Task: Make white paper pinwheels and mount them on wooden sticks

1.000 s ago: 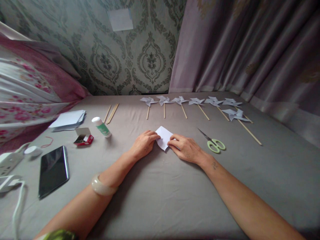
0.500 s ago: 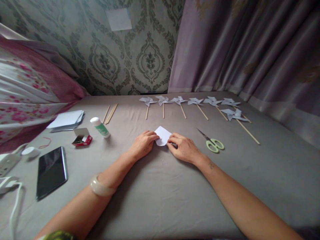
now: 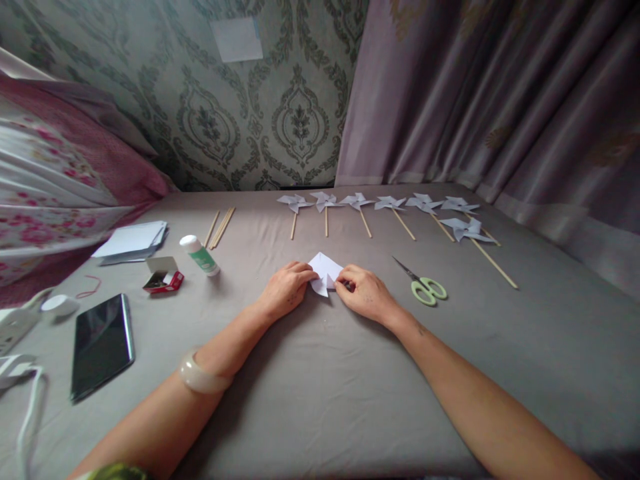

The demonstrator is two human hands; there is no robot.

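A small white sheet of paper point(image 3: 326, 266) lies on the grey cloth between my hands, with slits cut in it and flaps at its near side lifted or folded. My left hand point(image 3: 289, 288) pinches its left edge, fingers closed. On the right edge my right hand point(image 3: 367, 293) grips the paper with curled fingers and thumb; part of the paper there is hidden. Green-handled scissors point(image 3: 423, 287) lie to the right of my right hand. Left of my left hand stands a white and green glue stick point(image 3: 200, 255), slightly tilted in view.
Several paper pinwheels point(image 3: 357, 201) on sticks lie along the back right. At the left are loose wooden sticks point(image 3: 222, 228), a paper stack point(image 3: 131, 240), a small red box point(image 3: 164, 277), a phone point(image 3: 103, 347), a white cap point(image 3: 60, 305) and a power strip point(image 3: 13, 327).
The near right part of the paper has been folded inward by my right hand, and a pointed flap now shows at the near left. My left hand stays in place.
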